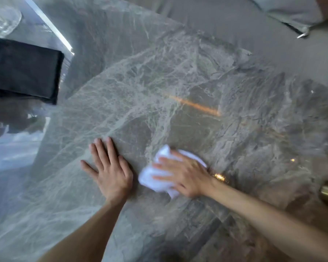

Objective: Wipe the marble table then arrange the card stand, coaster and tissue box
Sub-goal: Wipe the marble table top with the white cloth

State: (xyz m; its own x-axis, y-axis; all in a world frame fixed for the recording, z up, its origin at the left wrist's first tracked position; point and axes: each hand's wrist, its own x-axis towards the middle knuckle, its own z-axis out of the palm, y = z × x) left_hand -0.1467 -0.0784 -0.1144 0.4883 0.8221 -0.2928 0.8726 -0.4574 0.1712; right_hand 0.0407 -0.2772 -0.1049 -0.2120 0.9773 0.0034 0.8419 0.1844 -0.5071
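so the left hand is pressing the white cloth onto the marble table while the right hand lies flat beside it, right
Not quite: the hands are swapped. In the head view, the right hand is pressing the white cloth onto the marble table, while the left hand lies flat on the marble beside it, fingers spread, holding nothing.

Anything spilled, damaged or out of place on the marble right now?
Nothing spilled or broken shows. One oddity: an orange streak on the marble table, beyond the right hand pressing the white cloth; it may be a reflection.
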